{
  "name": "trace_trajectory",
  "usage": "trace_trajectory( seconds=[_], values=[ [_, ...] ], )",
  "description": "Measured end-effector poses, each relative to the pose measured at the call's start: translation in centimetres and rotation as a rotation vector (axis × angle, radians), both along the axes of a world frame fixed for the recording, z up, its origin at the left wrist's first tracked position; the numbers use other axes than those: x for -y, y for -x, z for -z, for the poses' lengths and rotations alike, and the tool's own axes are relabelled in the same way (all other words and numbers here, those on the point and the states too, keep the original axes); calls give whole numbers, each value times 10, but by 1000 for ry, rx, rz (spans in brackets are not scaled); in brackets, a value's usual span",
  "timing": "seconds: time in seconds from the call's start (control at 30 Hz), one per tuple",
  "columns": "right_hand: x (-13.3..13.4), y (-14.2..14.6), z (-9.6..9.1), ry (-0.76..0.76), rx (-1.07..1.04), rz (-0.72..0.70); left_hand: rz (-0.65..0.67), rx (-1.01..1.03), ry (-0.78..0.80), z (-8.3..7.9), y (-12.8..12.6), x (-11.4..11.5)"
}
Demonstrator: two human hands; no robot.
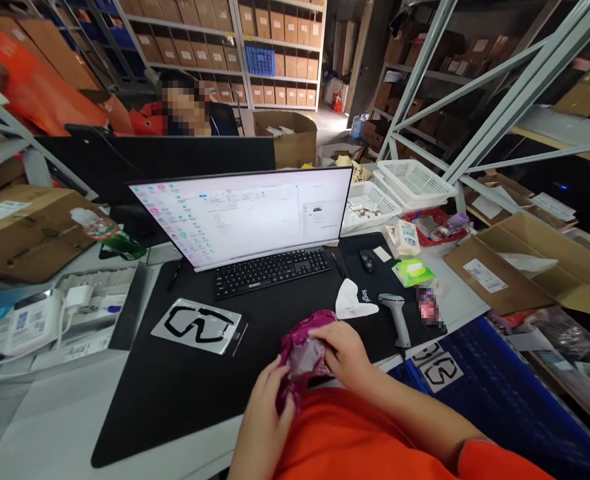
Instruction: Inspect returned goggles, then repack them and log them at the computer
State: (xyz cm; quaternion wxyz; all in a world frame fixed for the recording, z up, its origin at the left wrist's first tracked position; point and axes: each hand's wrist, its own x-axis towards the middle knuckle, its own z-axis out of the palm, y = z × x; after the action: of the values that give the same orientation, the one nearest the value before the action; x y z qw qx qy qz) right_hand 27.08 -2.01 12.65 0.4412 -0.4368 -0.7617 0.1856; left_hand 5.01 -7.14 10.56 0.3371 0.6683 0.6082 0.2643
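Observation:
Both hands grip a crinkled purple plastic bag [309, 325] with a pale grey inside showing at its mouth. My left hand [269, 407] is closed on its near left edge, thumb and fingers around the film. On the right side, my right hand [345, 350] pinches the upper edge of the bag. What the bag contains, if anything, cannot be made out. Left of the bag, a clear packet with a black goggle-shaped frame [198, 326] lies on the black desk mat [139, 393]. A white piece of cloth or paper [353, 301] and a grey barcode scanner [396, 319] lie to the right.
A monitor [255, 213] and black keyboard [272, 272] stand ahead, with a mouse [367, 261] to the right. A tray of cables [99, 307] and a green bottle [109, 235] are left. An open carton [489, 270] and blue crate [505, 387] flank the right. Another person sits beyond the monitors.

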Motion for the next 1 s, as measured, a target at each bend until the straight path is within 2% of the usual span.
trace_trajectory(
  seconds=[0.17, 0.33, 0.43, 0.53, 0.63, 0.73, 0.87, 1.0],
  values=[
    [-18, -4, -12, 151, 18, 51, -145, -54, -45, -21, 14, -16],
    [-22, -7, -17, 170, 93, 1, -259, -92, -69, -33, 35, -24],
    [-22, -5, -16, 160, 103, -44, -233, -76, -166, -37, 39, -24],
    [-17, -4, -16, 132, 130, -166, -130, -64, -184, -38, 40, -20],
    [-8, -6, -16, 117, 192, -412, 36, -142, -48, -31, 42, -8],
    [3, -10, -17, 146, 322, -605, 172, -312, 179, -21, 37, 7],
    [12, -12, -19, 133, 493, -663, 212, -480, 397, -21, 15, 20],
    [16, -15, -21, 132, 696, -596, 236, -545, 503, -29, 3, 15]
  ],
)
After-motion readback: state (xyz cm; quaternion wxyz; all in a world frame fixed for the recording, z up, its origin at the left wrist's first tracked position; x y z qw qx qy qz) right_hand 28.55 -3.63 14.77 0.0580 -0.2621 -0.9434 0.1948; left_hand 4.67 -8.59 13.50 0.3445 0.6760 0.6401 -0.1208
